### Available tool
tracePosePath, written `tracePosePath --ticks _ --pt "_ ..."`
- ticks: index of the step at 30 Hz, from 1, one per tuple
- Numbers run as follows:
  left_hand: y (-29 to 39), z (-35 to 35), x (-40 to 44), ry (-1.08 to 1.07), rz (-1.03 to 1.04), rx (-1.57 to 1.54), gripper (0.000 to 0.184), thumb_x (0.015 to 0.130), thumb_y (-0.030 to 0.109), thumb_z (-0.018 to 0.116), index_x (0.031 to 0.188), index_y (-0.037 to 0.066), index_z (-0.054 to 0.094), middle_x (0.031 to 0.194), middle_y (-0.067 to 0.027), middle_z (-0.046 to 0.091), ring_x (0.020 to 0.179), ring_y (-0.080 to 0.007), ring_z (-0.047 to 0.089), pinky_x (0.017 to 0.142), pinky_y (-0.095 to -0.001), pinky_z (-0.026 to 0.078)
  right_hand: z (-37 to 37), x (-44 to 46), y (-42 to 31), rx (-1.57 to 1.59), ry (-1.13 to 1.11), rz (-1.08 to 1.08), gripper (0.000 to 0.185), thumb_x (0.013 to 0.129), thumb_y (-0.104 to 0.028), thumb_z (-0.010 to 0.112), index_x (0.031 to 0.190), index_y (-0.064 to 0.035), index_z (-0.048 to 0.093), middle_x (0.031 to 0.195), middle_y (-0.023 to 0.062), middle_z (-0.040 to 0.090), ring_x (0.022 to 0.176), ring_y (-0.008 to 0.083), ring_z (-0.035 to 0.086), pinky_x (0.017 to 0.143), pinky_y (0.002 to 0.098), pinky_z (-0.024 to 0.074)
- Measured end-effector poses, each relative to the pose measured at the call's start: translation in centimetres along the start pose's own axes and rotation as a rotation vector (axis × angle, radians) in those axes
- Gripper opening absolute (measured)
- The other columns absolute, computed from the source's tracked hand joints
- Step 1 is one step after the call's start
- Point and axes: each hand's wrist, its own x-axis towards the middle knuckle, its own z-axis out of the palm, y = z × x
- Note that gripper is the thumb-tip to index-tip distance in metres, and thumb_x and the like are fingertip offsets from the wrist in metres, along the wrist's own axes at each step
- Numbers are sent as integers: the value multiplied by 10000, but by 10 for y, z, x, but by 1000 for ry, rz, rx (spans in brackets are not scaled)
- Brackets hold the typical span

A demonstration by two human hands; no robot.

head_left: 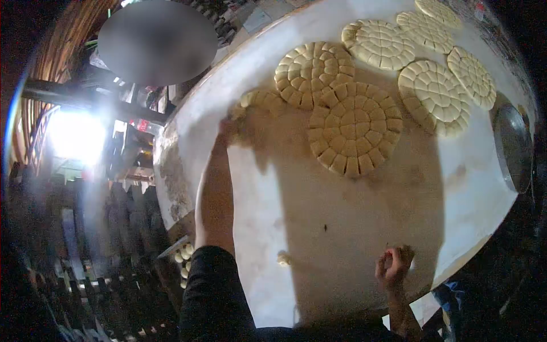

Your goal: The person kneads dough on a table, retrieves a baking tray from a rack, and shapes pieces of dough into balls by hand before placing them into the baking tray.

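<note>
My left arm stretches far over the pale table, and my left hand is at the near end of a strip of dough pieces. Shadow and blur hide its fingers. My right hand is curled above the table's near right part, thumb and fingers pressed together; what they hold, if anything, is too small to make out. Between my hands and farther back lies a round of dough cut into many small pieces. Another cut dough round lies against its far left edge. A small dough scrap rests near my body.
More cut dough rounds lie at the back right of the table. A round metal pan is at the right edge. Dough balls sit on a tray below left. A bright light shines from the left.
</note>
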Motion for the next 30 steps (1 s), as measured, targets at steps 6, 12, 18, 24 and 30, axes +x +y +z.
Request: tracePosePath --ticks 6,12,18,24,30 --pt "-77 20 -182 -270 -79 2 534 904 337 669 1299 4 534 1093 -136 652 942 -252 615 788 -428 519 31 7 22 -57 256 -244 347 913 -370 539 756 -61 530 787 101 508 775 289 489 771 444 351" --pt "49 17 -478 110 -284 18 619 925 429 649 1333 4 458 1038 -121 633 871 -262 634 815 -399 521 10 11 -19 175 30 -87 323 906 -330 582 794 -28 569 766 79 540 798 214 532 798 403 411" --pt "154 37 -611 448 -387 -688 403 932 273 679 1171 48 445 975 -81 562 876 -198 562 784 -335 494 52 -122 -147 887 -669 -66 336 998 -303 549 1164 -14 594 1061 104 633 949 204 623 829 387 530" --pt "172 37 -690 425 -27 -601 397 936 233 638 1215 48 424 1082 -116 543 966 -227 555 845 -378 481 35 -200 -209 796 -518 95 301 964 -205 602 1221 -54 562 1141 123 605 1005 238 607 857 392 514" --pt "74 65 -723 435 50 25 311 907 268 623 1116 47 558 1138 -150 548 1035 -319 548 914 -448 440 19 -140 -25 507 -205 -107 265 950 -239 599 1116 -36 557 1080 124 537 984 249 542 853 378 465"
